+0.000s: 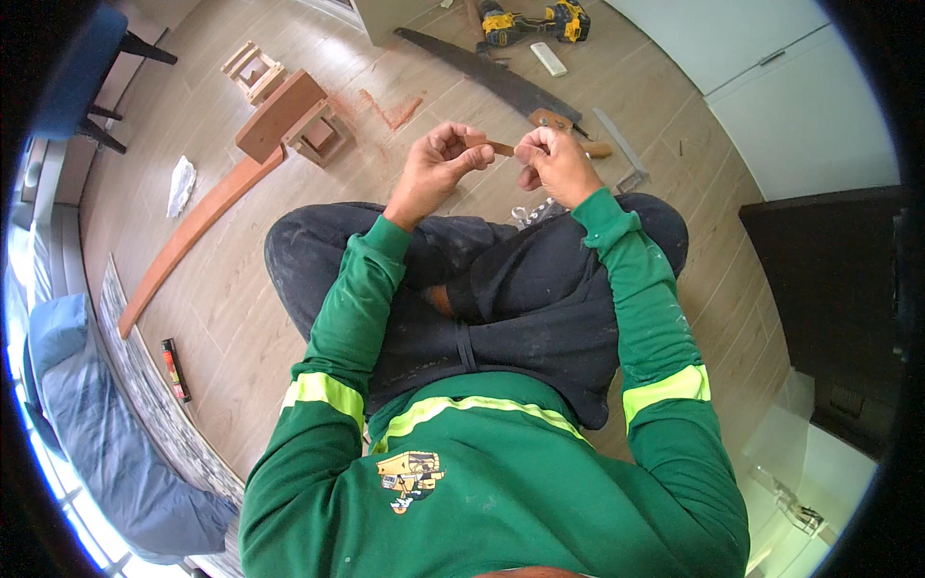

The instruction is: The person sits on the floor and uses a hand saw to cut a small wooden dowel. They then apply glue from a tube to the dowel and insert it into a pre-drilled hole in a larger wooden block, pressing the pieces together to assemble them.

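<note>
A small, thin brown strip [501, 148] spans the gap between my hands above my crossed legs. It looks like wood, though its exact kind is too small to make out. My left hand [431, 171] pinches its left end between thumb and fingers. At the other end, my right hand [563, 166] is closed with thumb and forefinger on the strip. Just beyond my right hand lie a handsaw [482, 74] with a wooden handle, a tool with a light wooden handle [598, 150] and a metal try square [621, 143].
A reddish-brown block [280, 117] rests on wooden stands [323, 135], next to a long board [198, 234] and sawdust [400, 114]. Farther off are a yellow-black cordless drill [515, 26] and a white bar [548, 59]. A black-red tube [175, 370] lies left; a dark cabinet [819, 289] stands right.
</note>
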Demonstrator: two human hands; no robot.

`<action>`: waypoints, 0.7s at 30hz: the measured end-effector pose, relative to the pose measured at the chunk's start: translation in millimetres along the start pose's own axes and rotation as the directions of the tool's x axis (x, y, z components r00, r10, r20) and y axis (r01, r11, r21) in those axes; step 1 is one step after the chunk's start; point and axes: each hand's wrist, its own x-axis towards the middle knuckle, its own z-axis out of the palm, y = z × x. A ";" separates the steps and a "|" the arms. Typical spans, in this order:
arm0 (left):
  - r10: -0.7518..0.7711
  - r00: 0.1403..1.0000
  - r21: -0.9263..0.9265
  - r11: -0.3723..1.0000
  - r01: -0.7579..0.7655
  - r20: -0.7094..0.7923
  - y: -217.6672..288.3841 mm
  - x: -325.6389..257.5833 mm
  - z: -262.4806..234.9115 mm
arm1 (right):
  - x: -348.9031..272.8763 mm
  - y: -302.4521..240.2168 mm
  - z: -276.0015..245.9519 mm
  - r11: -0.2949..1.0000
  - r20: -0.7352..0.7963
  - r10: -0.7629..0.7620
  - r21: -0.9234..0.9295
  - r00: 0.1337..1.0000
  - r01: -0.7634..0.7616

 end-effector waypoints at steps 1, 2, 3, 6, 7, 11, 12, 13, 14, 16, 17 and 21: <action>0.007 1.000 -0.004 1.000 -0.007 -0.018 -0.5 0.2 2.1 | 0.1 0.2 0.9 1.000 -0.018 0.012 0.000 1.000 -0.012; 0.014 0.999 -0.007 1.000 -0.015 -0.036 -1.6 1.6 5.6 | 1.4 3.9 -0.2 1.000 -0.044 -0.001 -0.003 0.999 0.001; 0.021 0.998 -0.008 1.000 -0.022 -0.053 -1.6 2.3 6.9 | 2.5 10.5 -3.0 1.000 -0.071 -0.014 -0.004 0.997 0.014; -0.030 0.999 0.022 0.999 0.031 -0.026 5.8 3.6 0.3 | 5.5 9.9 -6.1 0.999 -0.039 0.012 -0.029 0.999 -0.013; -0.031 0.999 0.041 0.999 0.031 -0.012 6.7 2.6 -4.9 | 2.1 0.2 -2.1 0.999 0.006 0.003 -0.042 1.000 -0.003; -0.065 0.993 0.127 0.990 0.053 0.098 12.7 -0.7 -10.3 | -8.4 0.8 19.0 0.997 0.274 0.034 0.058 0.961 -0.051; -0.089 0.989 0.128 0.989 0.074 0.118 16.8 -2.2 -10.5 | -8.9 4.7 23.2 0.992 0.365 0.038 0.097 0.930 -0.079; -0.113 0.984 0.129 0.987 0.095 0.136 21.1 -3.5 -11.2 | -8.0 7.8 25.9 0.980 0.397 0.045 0.160 0.917 -0.118; -0.136 0.979 0.129 0.985 0.117 0.154 26.0 -5.0 -13.2 | -8.8 11.0 25.9 0.975 0.380 0.050 0.183 0.924 -0.128; -0.109 0.992 0.328 0.941 0.085 0.056 49.9 -7.3 -19.2 | -15.8 2.4 26.9 0.961 0.349 0.064 0.230 0.935 -0.152; -0.025 1.000 0.536 0.844 0.018 0.006 72.3 -4.9 -23.4 | -17.5 2.0 24.2 0.964 0.314 0.057 0.231 0.948 -0.135; 0.517 0.842 0.981 -0.023 0.195 -0.155 101.0 9.4 -158.0 | -18.3 -8.5 23.2 0.987 0.197 0.046 0.139 0.979 -0.075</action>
